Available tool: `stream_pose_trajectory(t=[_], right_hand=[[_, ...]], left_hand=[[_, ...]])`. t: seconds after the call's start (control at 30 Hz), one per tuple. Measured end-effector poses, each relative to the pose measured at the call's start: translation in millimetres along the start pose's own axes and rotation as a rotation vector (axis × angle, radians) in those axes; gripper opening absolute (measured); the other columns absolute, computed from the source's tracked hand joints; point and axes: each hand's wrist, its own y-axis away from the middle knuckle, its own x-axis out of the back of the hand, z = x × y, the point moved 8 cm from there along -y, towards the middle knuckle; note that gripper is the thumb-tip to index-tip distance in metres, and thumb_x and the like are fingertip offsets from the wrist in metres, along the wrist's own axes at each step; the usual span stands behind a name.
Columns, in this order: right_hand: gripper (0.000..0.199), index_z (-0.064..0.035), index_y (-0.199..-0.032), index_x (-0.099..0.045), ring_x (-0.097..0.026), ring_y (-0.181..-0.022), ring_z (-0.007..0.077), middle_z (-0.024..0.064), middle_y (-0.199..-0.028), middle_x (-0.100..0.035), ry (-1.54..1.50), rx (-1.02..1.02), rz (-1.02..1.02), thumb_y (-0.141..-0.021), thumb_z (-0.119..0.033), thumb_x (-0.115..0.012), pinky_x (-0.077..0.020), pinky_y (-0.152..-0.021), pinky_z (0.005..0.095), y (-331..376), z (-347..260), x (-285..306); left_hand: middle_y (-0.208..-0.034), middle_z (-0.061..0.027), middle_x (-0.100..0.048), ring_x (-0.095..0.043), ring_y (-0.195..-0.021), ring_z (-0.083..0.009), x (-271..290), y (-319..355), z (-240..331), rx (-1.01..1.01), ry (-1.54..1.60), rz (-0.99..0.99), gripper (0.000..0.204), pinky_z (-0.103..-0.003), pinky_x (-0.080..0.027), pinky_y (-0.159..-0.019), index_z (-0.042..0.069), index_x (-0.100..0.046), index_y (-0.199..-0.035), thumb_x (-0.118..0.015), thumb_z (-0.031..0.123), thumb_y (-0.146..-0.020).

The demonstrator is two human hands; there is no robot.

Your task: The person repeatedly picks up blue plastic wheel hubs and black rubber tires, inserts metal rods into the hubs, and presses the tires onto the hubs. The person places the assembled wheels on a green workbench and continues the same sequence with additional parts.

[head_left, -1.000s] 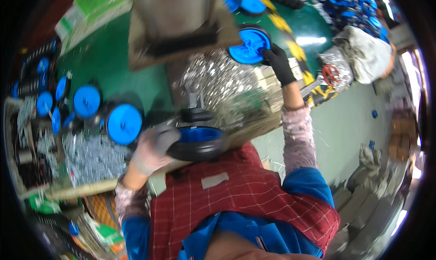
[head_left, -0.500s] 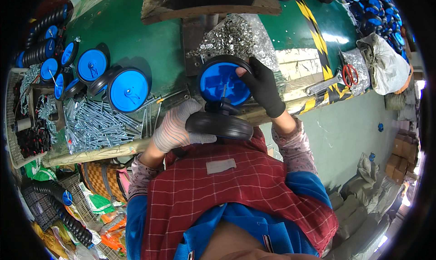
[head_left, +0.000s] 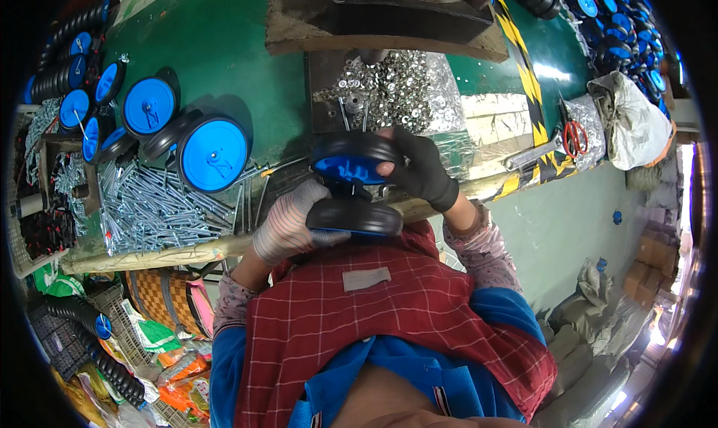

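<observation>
My left hand (head_left: 293, 217), in a pale striped glove, grips a black-tyred wheel (head_left: 355, 217) by its left side, close to my apron. In a black fingerless glove, my right hand (head_left: 420, 167) holds a second wheel (head_left: 351, 145) by its right edge, with the thumb at the rim. This farther wheel is tilted so that its blue ribbed hub shows toward me. A bolt and a small dark part sit between the two wheels, partly hidden. Beyond them two upright metal pins (head_left: 354, 110) stand on a dark plate beside a heap of nuts and washers (head_left: 400, 91).
To the left lie long bolts (head_left: 153, 215) and several blue-hubbed wheels (head_left: 213, 156). A heavy machine part (head_left: 381, 28) overhangs the far side. Red-handled scissors (head_left: 575, 138) and a white sack (head_left: 632, 117) lie right. Bags and crates (head_left: 63, 342) stand below the bench edge.
The farther wheel has tipped from nearly face-up to almost edge-on, and my right hand has come lower and nearer. The view has shifted, and the upright pins now show.
</observation>
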Motion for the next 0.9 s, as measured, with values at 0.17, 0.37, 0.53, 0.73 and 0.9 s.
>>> stream_pose_trajectory(t=[0.17,0.37,0.53,0.73,0.9], right_hand=[[0.018,-0.0019,-0.101,-0.069,-0.071,-0.082,0.0268,0.0150,-0.087,-0.071,0.227,-0.052,0.229,-0.095,-0.017,-0.061,-0.0525,-0.068,0.0345,-41.3,40.3,20.8],[0.011,-0.0090,-0.094,-0.070,-0.068,-0.079,0.0300,0.0115,-0.088,-0.068,0.643,0.009,0.248,-0.084,-0.013,-0.067,-0.0523,-0.068,0.0369,-71.4,52.2,19.2],[0.008,-0.0086,-0.092,-0.070,-0.068,-0.077,0.0265,0.0095,-0.085,-0.069,0.558,-0.022,0.271,-0.085,-0.012,-0.067,-0.0519,-0.069,0.0350,-71.6,60.1,21.5],[0.009,-0.0042,-0.091,-0.072,-0.062,-0.074,0.0067,0.0010,-0.080,-0.070,-0.059,-0.179,0.233,-0.088,-0.011,-0.067,-0.0479,-0.068,0.0243,-71.9,60.0,11.6],[0.015,-0.0084,-0.087,-0.075,-0.068,-0.069,0.0150,0.0063,-0.076,-0.072,0.080,-0.183,0.297,-0.089,-0.020,-0.065,-0.0495,-0.064,0.0286,-71.9,51.2,10.7]], left_hand=[[-0.082,-0.0110,-0.061,-0.064,-0.074,-0.0328,3.4,18.6,-21.0,-0.196,-0.328,0.006,0.042,-0.041,-0.053,-0.065,0.008,-0.060,-0.091,-0.089,0.021,-0.064],[-0.083,-0.0109,-0.061,-0.064,-0.074,-0.0332,11.6,21.6,-24.4,-0.239,-0.288,0.032,0.044,-0.041,-0.053,-0.064,0.009,-0.059,-0.092,-0.089,0.023,-0.063],[-0.085,-0.0112,-0.062,-0.064,-0.076,-0.0347,11.8,21.9,-30.2,-0.151,-0.281,0.011,0.045,-0.042,-0.052,-0.065,0.009,-0.059,-0.093,-0.089,0.026,-0.063],[-0.084,-0.0121,-0.062,-0.064,-0.076,-0.0352,11.0,22.3,-28.0,-0.184,-0.302,0.030,0.049,-0.043,-0.052,-0.066,0.009,-0.059,-0.094,-0.090,0.026,-0.061],[-0.079,-0.0122,-0.060,-0.063,-0.073,-0.0356,13.6,21.6,-16.8,-0.208,-0.343,0.096,0.046,-0.042,-0.052,-0.066,0.008,-0.060,-0.091,-0.091,0.022,-0.060]])
